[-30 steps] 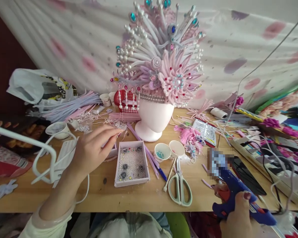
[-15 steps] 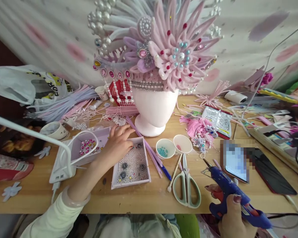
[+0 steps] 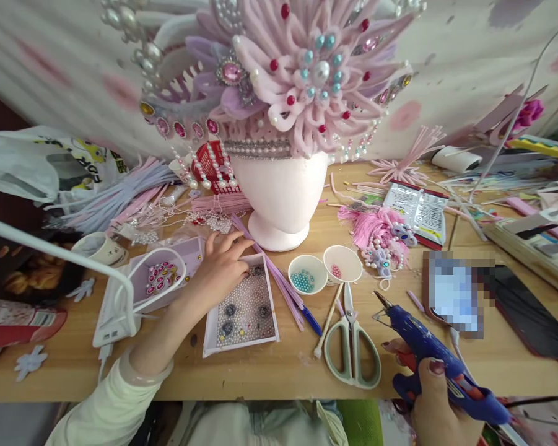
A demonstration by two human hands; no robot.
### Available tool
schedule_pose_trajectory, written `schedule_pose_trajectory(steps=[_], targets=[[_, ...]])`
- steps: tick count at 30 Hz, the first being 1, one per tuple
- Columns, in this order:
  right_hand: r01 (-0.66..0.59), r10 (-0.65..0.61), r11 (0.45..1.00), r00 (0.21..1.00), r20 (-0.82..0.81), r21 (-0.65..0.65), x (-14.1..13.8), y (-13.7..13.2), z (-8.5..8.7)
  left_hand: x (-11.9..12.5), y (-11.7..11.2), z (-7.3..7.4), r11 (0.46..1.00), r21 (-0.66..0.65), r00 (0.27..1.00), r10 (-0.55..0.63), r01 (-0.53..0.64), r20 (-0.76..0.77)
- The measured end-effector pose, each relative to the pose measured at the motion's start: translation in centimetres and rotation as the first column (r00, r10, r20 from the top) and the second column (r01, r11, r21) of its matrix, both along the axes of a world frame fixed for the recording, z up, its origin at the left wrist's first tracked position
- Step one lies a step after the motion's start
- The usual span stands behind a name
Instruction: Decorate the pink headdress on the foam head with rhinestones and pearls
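At the table (image 3: 269, 378), right fingers (image 3: 430, 379) wrap a glue gun (image 3: 427, 337).

From the wearer's head, a lone camera faces forward and down, close over the surface (image 3: 279, 375)'s near edge, toward spotted cloth (image 3: 450, 93) behind.

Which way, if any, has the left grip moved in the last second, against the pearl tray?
Yes, rightward: the left grip was mostly left of the pearl tray; in view it now overlaps the tray's far-left corner.
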State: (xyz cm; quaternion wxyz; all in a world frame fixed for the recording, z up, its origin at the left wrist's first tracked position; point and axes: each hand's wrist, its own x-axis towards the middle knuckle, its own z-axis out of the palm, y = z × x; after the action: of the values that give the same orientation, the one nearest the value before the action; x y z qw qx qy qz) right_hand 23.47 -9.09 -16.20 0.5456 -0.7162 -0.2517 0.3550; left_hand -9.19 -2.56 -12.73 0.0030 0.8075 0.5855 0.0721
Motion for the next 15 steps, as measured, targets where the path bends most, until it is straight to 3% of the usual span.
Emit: schedule_pose_trajectory(steps=[4, 8, 11, 15], targets=[[-0.032, 0.037, 0.998, 0.995, 0.095, -0.050, 0.3, 0.0, 0.0, -0.8, -0.1, -0.4, 0.999, 0.040, 0.996, 0.007, -0.010, 0.093], [-0.090, 0.126, 0.989, 0.932, 0.340, -0.120, 0.8, 1.1, 0.0, -2.2, -1.1, -0.5, 0.980, 0.195, 0.962, -0.013, -0.042, 0.272], [-0.133, 0.241, 0.960, 0.840, 0.487, -0.247, 1.1, 2.6, -0.1, -2.9, -2.5, -0.4, 0.969, 0.228, 0.884, -0.025, -0.093, 0.467], [-0.211, 0.395, 0.903, 0.752, 0.527, -0.375, 1.0, 4.4, 0.1, -2.9, -4.2, -0.3, 0.978, 0.124, 0.735, 0.039, -0.166, 0.677]])
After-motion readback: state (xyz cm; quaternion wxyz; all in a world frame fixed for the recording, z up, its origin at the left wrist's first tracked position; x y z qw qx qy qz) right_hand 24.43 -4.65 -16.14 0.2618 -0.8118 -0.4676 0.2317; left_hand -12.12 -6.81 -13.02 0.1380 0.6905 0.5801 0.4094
